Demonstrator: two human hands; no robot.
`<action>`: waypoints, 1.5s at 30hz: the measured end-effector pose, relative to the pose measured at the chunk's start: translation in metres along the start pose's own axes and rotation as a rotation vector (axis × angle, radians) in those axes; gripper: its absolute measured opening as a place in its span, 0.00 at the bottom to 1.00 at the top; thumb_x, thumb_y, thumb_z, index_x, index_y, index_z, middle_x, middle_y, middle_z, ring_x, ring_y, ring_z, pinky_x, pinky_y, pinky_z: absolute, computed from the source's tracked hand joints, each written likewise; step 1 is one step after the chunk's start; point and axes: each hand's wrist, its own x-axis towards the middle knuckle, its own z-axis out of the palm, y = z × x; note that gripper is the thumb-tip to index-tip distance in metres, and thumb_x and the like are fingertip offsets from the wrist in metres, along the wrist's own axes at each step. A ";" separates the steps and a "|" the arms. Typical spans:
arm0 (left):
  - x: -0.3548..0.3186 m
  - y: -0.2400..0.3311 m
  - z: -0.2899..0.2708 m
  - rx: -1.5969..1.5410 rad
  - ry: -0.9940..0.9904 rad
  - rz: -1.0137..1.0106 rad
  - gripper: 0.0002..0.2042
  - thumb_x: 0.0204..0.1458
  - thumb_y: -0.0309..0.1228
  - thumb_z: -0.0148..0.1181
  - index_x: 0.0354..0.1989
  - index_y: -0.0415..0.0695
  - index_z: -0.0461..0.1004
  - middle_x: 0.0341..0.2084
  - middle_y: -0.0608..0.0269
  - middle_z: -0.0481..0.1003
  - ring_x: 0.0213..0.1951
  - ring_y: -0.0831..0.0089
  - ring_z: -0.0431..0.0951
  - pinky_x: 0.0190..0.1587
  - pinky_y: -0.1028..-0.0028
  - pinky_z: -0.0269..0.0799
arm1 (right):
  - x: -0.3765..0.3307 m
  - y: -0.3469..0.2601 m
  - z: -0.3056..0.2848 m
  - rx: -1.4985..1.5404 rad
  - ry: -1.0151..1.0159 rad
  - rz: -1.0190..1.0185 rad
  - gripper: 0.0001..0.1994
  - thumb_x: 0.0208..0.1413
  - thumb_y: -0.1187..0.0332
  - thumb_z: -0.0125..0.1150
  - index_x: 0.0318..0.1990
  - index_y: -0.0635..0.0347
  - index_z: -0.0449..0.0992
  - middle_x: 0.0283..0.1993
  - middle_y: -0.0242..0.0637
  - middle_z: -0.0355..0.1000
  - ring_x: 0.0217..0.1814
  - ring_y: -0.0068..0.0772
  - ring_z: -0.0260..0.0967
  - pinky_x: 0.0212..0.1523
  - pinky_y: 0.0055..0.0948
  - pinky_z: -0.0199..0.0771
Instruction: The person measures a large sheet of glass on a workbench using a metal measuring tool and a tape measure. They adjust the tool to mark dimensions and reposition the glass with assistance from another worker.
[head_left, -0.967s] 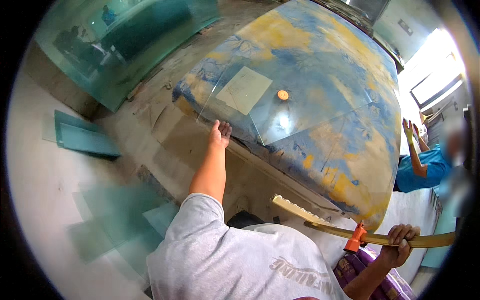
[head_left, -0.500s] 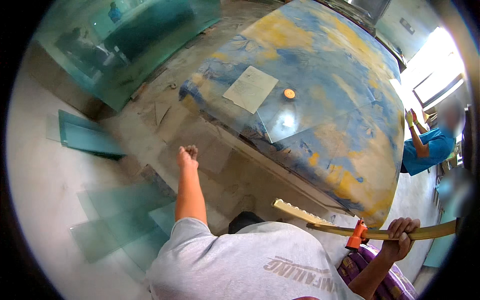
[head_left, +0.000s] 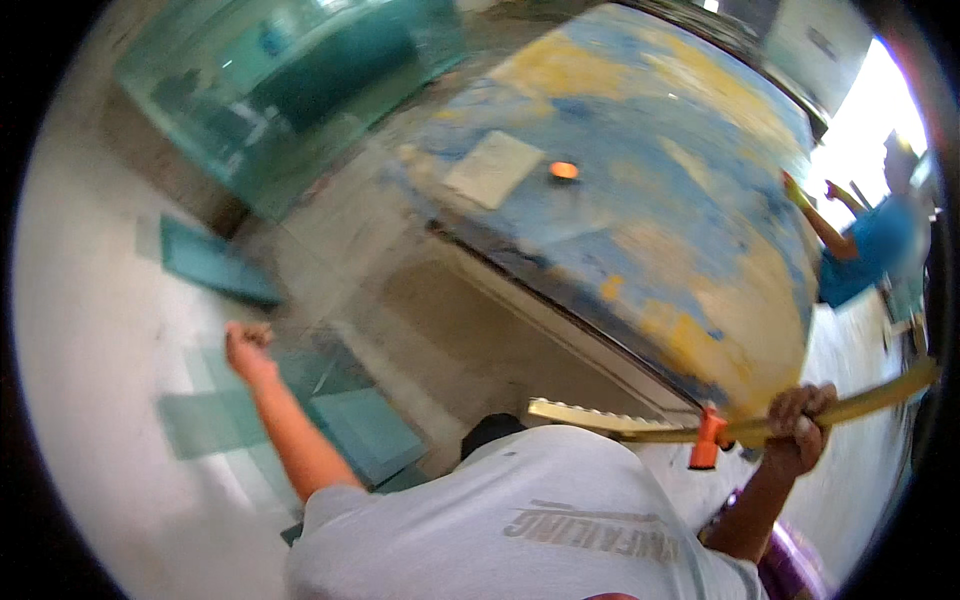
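My right hand [head_left: 800, 428] is wrapped round a long yellowish bar [head_left: 885, 390], held out low at the right. An orange fitting [head_left: 708, 438] is mounted on the bar near a paler strip with a scalloped edge [head_left: 575, 414]. The bar passes close to the near right corner of the cloth-covered table [head_left: 640, 200]. Off to the left, my left hand [head_left: 248, 348] hangs with its fingers curled and nothing visible in it. Beneath and beside it are greenish glass sheets [head_left: 365, 430] near the floor, apart from the hand as far as I can see.
On the blue and yellow tabletop lie a pale rectangular sheet [head_left: 494, 170] and a round orange object [head_left: 564, 171]. Large glass panes [head_left: 300, 100] stand at the far left, a smaller glass stack [head_left: 215, 262] nearer. A person in blue [head_left: 868, 250] stands beyond the table's right side.
My left hand has swung left and slightly down, over toward the glass sheets. My right hand and the bar have risen a little. The view has shifted and blurred.
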 end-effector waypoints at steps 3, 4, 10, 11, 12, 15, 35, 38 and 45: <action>-0.018 0.028 0.020 -0.135 -0.101 -0.062 0.19 0.68 0.46 0.55 0.27 0.46 0.67 0.21 0.66 0.69 0.26 0.71 0.70 0.30 0.71 0.68 | -0.008 0.001 -0.031 0.070 0.041 -0.066 0.13 0.51 0.75 0.62 0.41 0.58 0.64 0.26 0.36 0.66 0.24 0.33 0.65 0.28 0.33 0.69; -0.025 0.031 0.034 -0.179 -0.130 -0.067 0.20 0.67 0.48 0.56 0.28 0.46 0.68 0.22 0.67 0.70 0.28 0.71 0.72 0.31 0.71 0.69 | -0.009 0.001 -0.038 0.074 0.077 -0.081 0.12 0.52 0.74 0.61 0.40 0.58 0.64 0.25 0.35 0.65 0.24 0.32 0.65 0.28 0.31 0.69; -0.113 -0.072 0.194 -0.268 -0.462 -0.278 0.19 0.67 0.47 0.57 0.32 0.43 0.77 0.27 0.60 0.79 0.32 0.67 0.78 0.34 0.67 0.74 | -0.029 -0.004 -0.051 0.014 0.148 -0.101 0.10 0.50 0.74 0.58 0.37 0.58 0.63 0.25 0.35 0.64 0.23 0.29 0.64 0.28 0.31 0.69; -0.115 -0.102 0.221 -0.335 -0.474 -0.431 0.19 0.68 0.46 0.56 0.32 0.42 0.77 0.27 0.58 0.78 0.32 0.65 0.77 0.35 0.65 0.73 | -0.033 -0.001 -0.041 -0.009 0.153 -0.109 0.10 0.50 0.73 0.58 0.37 0.58 0.63 0.25 0.35 0.64 0.23 0.30 0.64 0.28 0.31 0.69; -0.137 -0.118 0.256 -0.273 -0.496 -0.474 0.19 0.68 0.45 0.55 0.32 0.41 0.77 0.26 0.57 0.78 0.31 0.65 0.77 0.35 0.66 0.73 | -0.036 0.002 -0.036 -0.021 0.168 -0.116 0.10 0.50 0.74 0.58 0.38 0.59 0.63 0.25 0.35 0.64 0.23 0.30 0.64 0.28 0.31 0.70; -0.204 -0.161 0.330 -0.255 -0.597 -0.668 0.17 0.71 0.40 0.49 0.31 0.42 0.72 0.26 0.57 0.77 0.29 0.65 0.77 0.29 0.68 0.74 | -0.056 0.000 -0.021 -0.057 0.204 -0.160 0.10 0.50 0.74 0.57 0.38 0.60 0.64 0.26 0.36 0.64 0.24 0.30 0.64 0.28 0.30 0.71; -0.419 -0.485 0.367 0.092 -0.374 -1.236 0.20 0.67 0.49 0.53 0.41 0.41 0.73 0.28 0.61 0.75 0.25 0.65 0.77 0.29 0.65 0.78 | -0.158 0.092 0.055 -0.459 0.501 -0.217 0.13 0.50 0.73 0.64 0.37 0.57 0.64 0.26 0.32 0.63 0.23 0.25 0.61 0.26 0.25 0.65; -0.466 -0.464 0.350 0.396 -0.570 -1.298 0.20 0.68 0.50 0.52 0.39 0.44 0.72 0.25 0.61 0.73 0.23 0.63 0.74 0.26 0.63 0.74 | -0.156 0.095 0.050 -0.462 0.518 -0.194 0.13 0.49 0.74 0.64 0.37 0.57 0.64 0.25 0.32 0.63 0.22 0.25 0.60 0.26 0.25 0.65; -0.526 -0.478 0.359 0.284 -0.796 -1.528 0.18 0.68 0.48 0.52 0.42 0.44 0.72 0.30 0.60 0.76 0.29 0.61 0.78 0.32 0.61 0.78 | -0.141 0.099 0.039 -0.396 0.482 -0.149 0.12 0.48 0.74 0.60 0.38 0.57 0.64 0.26 0.32 0.63 0.23 0.25 0.59 0.27 0.26 0.65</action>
